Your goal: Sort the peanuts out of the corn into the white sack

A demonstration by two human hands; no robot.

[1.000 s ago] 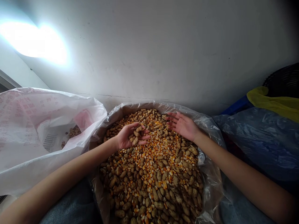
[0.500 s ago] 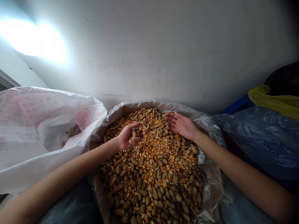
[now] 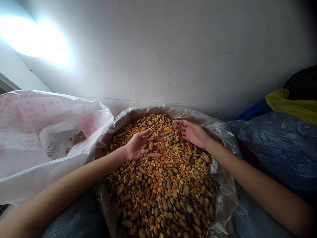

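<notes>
A few in-shell peanuts (image 3: 148, 144) are cradled in the open left hand (image 3: 138, 147), over a mix of peanuts and corn kernels (image 3: 160, 195) in a clear plastic liner (image 3: 224, 195); the open right hand (image 3: 190, 134) is spread palm-down over the far side; a barcode (image 3: 52, 149) and unreadable pink print (image 3: 24, 112) are carried on the white sack (image 3: 27, 138) to the left.

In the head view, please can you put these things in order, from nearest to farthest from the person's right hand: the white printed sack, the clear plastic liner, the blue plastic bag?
From the right hand, nearest first:
1. The clear plastic liner, just beyond the hand, on the right side of the pile.
2. The blue plastic bag, further right, outside the liner.
3. The white printed sack, far to the left.
</notes>
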